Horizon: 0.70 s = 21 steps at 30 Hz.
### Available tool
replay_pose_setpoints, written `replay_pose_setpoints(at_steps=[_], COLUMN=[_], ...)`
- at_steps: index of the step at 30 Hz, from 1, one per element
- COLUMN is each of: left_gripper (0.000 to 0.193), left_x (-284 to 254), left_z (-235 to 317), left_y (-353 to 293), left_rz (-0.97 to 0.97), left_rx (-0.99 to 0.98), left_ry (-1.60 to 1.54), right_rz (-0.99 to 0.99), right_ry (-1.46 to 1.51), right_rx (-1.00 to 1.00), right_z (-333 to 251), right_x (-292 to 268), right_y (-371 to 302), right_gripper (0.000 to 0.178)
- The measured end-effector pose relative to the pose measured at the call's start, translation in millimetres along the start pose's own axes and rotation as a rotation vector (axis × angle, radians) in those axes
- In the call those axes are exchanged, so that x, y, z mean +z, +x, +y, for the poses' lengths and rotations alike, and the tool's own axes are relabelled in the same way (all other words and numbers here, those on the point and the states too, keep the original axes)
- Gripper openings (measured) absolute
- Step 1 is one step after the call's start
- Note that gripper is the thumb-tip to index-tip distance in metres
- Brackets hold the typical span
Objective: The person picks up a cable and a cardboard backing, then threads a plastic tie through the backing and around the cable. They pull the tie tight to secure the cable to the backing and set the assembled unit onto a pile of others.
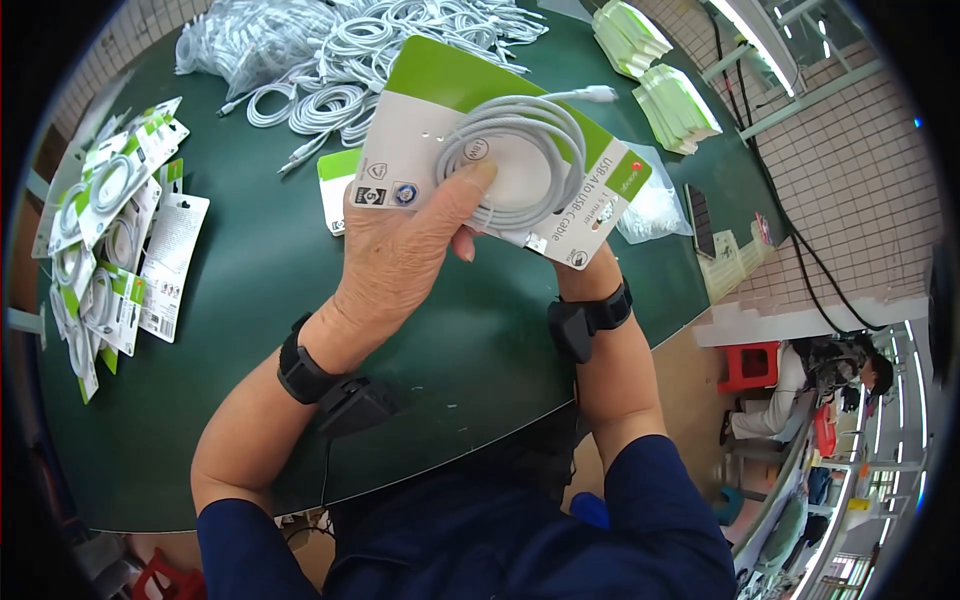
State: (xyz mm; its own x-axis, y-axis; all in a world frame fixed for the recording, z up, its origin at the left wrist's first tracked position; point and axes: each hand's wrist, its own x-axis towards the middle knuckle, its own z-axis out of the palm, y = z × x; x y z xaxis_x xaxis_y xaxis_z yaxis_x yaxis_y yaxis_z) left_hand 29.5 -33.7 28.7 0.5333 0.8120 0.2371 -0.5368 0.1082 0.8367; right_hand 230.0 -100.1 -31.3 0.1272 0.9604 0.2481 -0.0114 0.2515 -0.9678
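Centrally, the left hand (405, 240) forms a closed, flat grip, its thumb pressed on the inner side of a coiled grey-white cable (566, 150) and its fingers mostly behind the green-and-white backing card (408, 125). The right hand (597, 268) lies behind the card's lower right corner; its fingers are hidden, so how far its grip is closed cannot be told. Coil and card are held together, tilted, above the bench (480, 345). One slim plug (598, 94) projects beyond the card's upper right edge, while a metal-tipped plug (535, 242) sits at the lower edge; whether a tie secures the coil is unclear. Good handling, as judged here, calls for thumb pressure sufficient to keep the loops level without creasing the card, support from behind near the corner, and care that the projecting plug does not snag. Just left of the held card, another green-and-white card (336, 192) lies partly hidden. Farther out, carded cables (120, 235) overlap in a pile at the left, best kept apart from the loose coiled cables (335, 108) at the far side. Stacked cards (677, 108) stand at the far right, with a clear bag (650, 200) and a dark phone (700, 222) nearer.
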Motion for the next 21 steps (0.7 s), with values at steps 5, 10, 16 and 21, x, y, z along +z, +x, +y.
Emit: replay_pose_setpoints(at_steps=[5,10,16,21], left_gripper=[0.027,0.029,0.029,0.030], left_x=[-3,2,0,-7], left_z=[-4,-5,-2,-4], left_y=[-1,-1,1,3], left_rz=[-0.002,0.025,0.050,0.052], left_rx=[-0.036,-0.098,-0.173,-0.197], left_ry=[-0.004,-0.019,-0.065,-0.072], right_rz=[0.034,0.070,0.107,0.092], right_ry=[-0.131,-0.345,-0.492,-0.789], right_rx=[-0.224,-0.255,-0.252,-0.349], right_z=[10,10,4,1], right_x=[10,19,30,36], right_y=[7,5,9,13], right_gripper=[0.065,0.066,0.057,0.051])
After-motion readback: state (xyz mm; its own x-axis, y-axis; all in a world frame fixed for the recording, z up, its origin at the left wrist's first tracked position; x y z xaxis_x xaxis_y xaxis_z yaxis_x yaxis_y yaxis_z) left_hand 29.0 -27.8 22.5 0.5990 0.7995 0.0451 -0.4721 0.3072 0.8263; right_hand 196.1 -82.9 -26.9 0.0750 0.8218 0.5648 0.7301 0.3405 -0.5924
